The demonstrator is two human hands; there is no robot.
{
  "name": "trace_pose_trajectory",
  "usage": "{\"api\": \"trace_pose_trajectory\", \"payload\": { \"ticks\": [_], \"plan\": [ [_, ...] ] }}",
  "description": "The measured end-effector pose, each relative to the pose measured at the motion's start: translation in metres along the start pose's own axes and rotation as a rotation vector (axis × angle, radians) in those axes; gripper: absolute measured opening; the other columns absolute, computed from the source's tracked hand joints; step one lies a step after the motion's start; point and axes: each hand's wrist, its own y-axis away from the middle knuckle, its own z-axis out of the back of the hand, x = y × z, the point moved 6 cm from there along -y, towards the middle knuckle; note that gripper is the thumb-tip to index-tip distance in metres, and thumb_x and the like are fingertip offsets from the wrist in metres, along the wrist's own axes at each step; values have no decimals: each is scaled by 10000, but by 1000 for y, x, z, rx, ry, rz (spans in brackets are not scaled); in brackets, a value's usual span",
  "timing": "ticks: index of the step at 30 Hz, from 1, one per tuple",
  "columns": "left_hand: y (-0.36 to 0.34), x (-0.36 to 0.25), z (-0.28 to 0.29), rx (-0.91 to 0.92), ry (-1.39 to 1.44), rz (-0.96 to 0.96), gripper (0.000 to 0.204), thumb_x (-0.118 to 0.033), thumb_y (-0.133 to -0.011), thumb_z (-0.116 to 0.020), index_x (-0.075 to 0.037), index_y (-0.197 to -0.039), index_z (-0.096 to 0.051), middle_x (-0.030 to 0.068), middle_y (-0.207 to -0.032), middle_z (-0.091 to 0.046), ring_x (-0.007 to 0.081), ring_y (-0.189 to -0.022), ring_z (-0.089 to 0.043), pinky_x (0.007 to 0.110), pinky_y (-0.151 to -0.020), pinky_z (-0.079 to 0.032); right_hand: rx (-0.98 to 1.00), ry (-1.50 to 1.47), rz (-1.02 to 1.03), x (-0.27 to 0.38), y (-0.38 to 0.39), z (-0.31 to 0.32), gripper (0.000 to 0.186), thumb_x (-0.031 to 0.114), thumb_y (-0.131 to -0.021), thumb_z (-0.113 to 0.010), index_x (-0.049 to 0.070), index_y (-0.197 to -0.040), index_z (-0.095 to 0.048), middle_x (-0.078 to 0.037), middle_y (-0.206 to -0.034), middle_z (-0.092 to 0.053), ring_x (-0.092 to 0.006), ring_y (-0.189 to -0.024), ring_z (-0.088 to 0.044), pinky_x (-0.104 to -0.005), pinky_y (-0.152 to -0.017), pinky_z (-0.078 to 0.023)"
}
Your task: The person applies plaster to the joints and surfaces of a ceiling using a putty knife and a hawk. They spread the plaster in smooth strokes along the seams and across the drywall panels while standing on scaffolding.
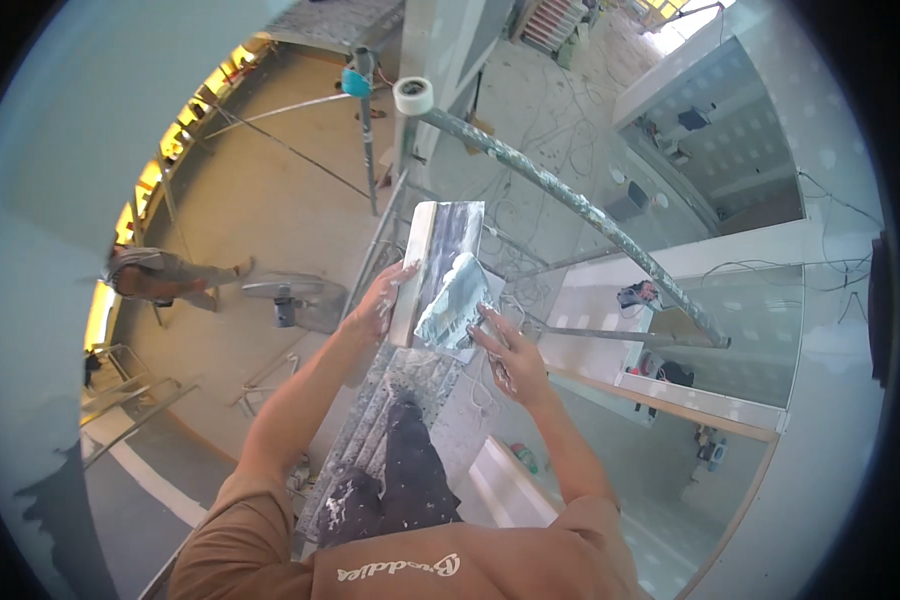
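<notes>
Pale compound (pixel 455 302) heaped on a broad knife (pixel 458 226).
From here, the left hand (pixel 376 304) grasps its cream handle (pixel 414 268) above a spattered platform (pixel 425 376); the right hand (pixel 515 362) bends its fingers at the compound's edge, whether gripping I can't tell.

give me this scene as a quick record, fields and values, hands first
left grip: on the pale handle of a wide knife
right grip: at the lower right edge of the white compound; cannot tell whether it holds a second tool
compound: a thick mass over the wide knife's blade
below: spattered plank under the wearer's dark trousers
ahead: spattered rail slanting down to the right, white wheel at its upper end
others: one person, far left
</notes>
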Motion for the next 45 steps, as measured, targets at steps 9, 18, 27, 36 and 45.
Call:
{"api": "trace_pose_trajectory", "payload": {
  "ticks": [9, 18, 27, 36, 45],
  "plan": [
    [229, -84, -48, -174, -44, -247, 310, -225, -989, -582, -53, -1245, -558, 34, -1017, -655, 129, -880, -673, 313, -716, -588, -61, -43, 83, 124, -20, 13, 719, -137, -743, -558, 230, -1361, -585, -104, -1478, -486, -345, -1148, -632, -378, -789, -576],
    [470, -76, -75, -319, -22, -450, 293, -222, -980, -598, -59, -1223, -576, 21, -1013, -646, 123, -877, -655, 291, -736, -566, -49, -923, -467, 180, 5, 16, 468, 15, -916, -581, 8, -1369, -463, -111, -1023, -608, -164, -773, -603, -249, -614, -507],
    [708, -35, -117, -1250, -365, -1261, 252, -168, -1020, -509, -13, -1217, -535, 19, -1010, -544, 96, -920, -487, 253, -822, -402, 655, -1500, -616, 392, 21, -32, 564, 43, -836, -679, -37, -1333, -424, -155, -1001, -634, -219, -677, -652, -296, -532, -521],
    [738, -13, -141, -1650, -436, -1483, 281, -134, -1003, -481, 9, -1245, -472, 55, -994, -543, 120, -874, -479, 278, -751, -412, 1244, -1467, -381, 511, -43, -113, 399, 13, -926, -595, -21, -1290, -437, -106, -915, -619, -162, -634, -569, -272, -526, -446],
    [797, 80, -96, -1511, 319, -1651, 299, -211, -997, -559, -31, -1235, -551, 38, -1006, -604, 111, -896, -574, 287, -769, -473, 1209, -1047, 711, 649, -59, -143, 334, 5, -873, -588, -9, -1205, -556, -149, -1060, -629, -183, -760, -611, -304, -639, -526]
  ]
}}
